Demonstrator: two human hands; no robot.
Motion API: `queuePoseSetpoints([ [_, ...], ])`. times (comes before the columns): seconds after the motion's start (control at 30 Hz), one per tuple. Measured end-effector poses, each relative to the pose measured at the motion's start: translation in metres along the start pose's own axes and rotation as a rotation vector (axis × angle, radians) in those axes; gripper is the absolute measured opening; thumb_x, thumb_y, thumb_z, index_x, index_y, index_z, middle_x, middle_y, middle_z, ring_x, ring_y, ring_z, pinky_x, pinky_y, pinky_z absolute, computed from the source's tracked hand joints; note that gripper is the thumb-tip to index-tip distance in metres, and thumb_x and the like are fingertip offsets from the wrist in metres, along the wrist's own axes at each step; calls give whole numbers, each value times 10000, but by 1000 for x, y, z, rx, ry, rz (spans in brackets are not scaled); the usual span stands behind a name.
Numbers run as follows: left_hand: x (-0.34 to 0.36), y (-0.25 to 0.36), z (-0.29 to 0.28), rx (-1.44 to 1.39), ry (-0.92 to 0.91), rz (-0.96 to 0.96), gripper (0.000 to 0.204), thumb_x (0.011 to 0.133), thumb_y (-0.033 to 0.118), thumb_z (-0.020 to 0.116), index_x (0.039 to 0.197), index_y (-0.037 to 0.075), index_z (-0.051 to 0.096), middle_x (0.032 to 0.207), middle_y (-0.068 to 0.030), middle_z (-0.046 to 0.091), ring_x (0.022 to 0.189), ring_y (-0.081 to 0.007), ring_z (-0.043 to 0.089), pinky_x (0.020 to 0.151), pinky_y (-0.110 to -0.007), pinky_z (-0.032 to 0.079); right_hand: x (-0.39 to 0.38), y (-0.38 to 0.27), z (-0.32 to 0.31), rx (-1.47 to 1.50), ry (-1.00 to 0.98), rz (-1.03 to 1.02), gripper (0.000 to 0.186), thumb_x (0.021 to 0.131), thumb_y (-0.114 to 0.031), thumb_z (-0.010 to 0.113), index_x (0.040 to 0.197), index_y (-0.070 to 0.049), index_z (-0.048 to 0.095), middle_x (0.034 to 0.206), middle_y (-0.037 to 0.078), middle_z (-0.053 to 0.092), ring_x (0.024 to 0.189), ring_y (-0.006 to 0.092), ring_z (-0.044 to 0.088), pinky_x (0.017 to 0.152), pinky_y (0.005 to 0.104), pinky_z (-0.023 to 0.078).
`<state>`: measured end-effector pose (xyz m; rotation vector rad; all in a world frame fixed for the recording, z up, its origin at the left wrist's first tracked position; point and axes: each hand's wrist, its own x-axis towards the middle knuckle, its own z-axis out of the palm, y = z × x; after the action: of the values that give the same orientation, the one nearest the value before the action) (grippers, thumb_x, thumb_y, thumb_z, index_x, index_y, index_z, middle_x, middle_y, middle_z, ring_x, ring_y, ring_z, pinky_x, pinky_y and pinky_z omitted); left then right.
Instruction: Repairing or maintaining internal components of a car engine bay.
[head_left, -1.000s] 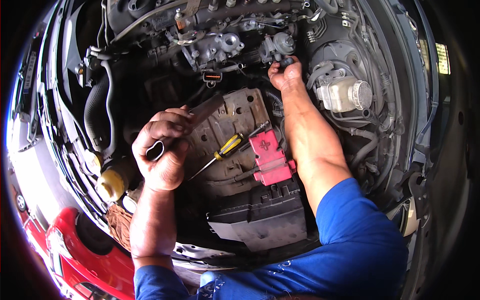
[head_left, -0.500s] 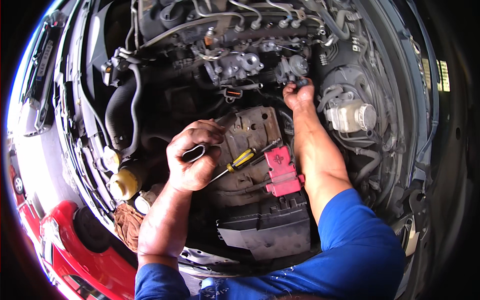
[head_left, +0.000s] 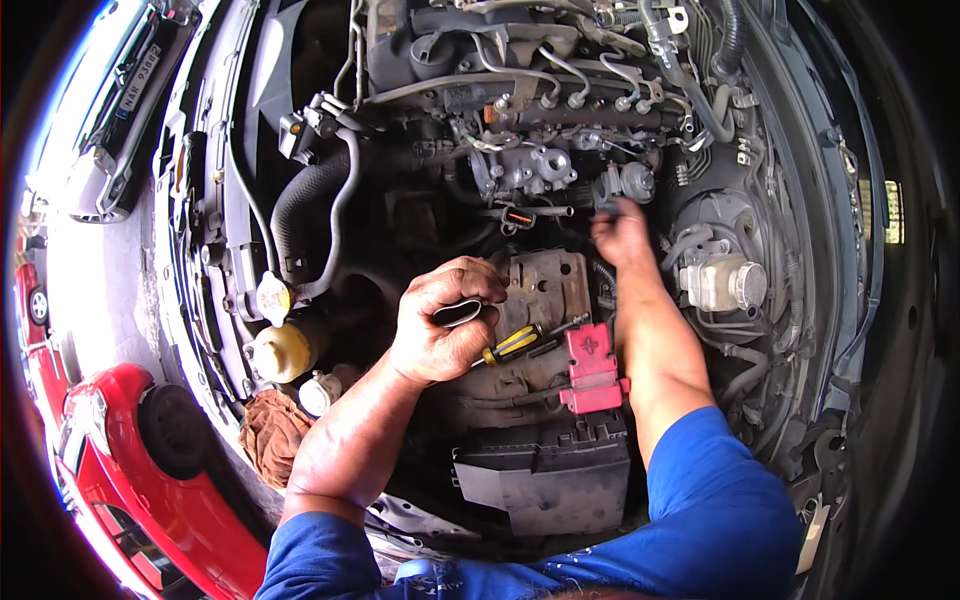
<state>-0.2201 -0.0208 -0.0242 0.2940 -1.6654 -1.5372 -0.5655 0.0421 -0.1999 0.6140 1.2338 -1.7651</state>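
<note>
Open car engine bay seen from above | yellow-capped reservoir [head_left: 272, 348] at left | left hand [head_left: 440, 322] clenched around a flat metal tool [head_left: 458, 313], over the battery tray [head_left: 545, 290] | yellow-handled screwdriver [head_left: 512, 343] lies just right of it | red terminal cover [head_left: 592, 368] beside | right hand [head_left: 622, 232] pinching a small dark connector [head_left: 606, 205] near white fluid reservoir [head_left: 722, 283].

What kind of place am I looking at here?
Most likely a car repair yard or roadside workshop. A car's open engine bay fills the view, a yellow-handled screwdriver lies inside it, and a red car is parked close by on sunlit ground. The left hand grips a metal tool.
</note>
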Motion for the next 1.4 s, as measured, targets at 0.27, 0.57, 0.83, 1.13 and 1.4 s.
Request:
queuePoseSetpoints([
  [0.27,-1,8,-1,4,20,-21,175,699,-46,620,869,-5,627,856,-133,652,858,-308,658,813,-425,525,-8,-9,-4,-178,-12,207,208,890,-279,671,890,-94,574,719,62,572,526,173,502,425,275,412],
  [0.57,1,12,-1,18,-15,14,266,665,-90,568,912,-3,613,893,-135,644,855,-285,656,781,-365,525,-3,-12,-11,61,-61,47,249,798,-299,692,829,-99,547,671,25,518,483,108,453,403,232,317],
  [0.83,1,12,0,20,-18,14,266,665,-86,560,914,-7,609,897,-134,646,864,-293,657,790,-368,525,-14,0,0,-350,-38,71,194,799,-195,730,895,-97,592,731,33,556,570,158,515,465,259,371],
  [1.13,-1,8,1,50,-47,8,265,662,-81,574,913,-4,610,908,-136,651,873,-298,658,795,-371,526,-2,18,3,-585,8,80,130,849,-230,696,882,-136,613,729,18,595,558,147,517,442,269,372],
  [1.4,-5,6,-4,56,-35,-13,243,671,-73,582,903,-9,616,905,-144,655,885,-289,664,794,-366,527,-5,-9,-6,61,-37,46,312,899,-429,546,833,-124,540,660,22,505,430,113,395,390,231,278],
])
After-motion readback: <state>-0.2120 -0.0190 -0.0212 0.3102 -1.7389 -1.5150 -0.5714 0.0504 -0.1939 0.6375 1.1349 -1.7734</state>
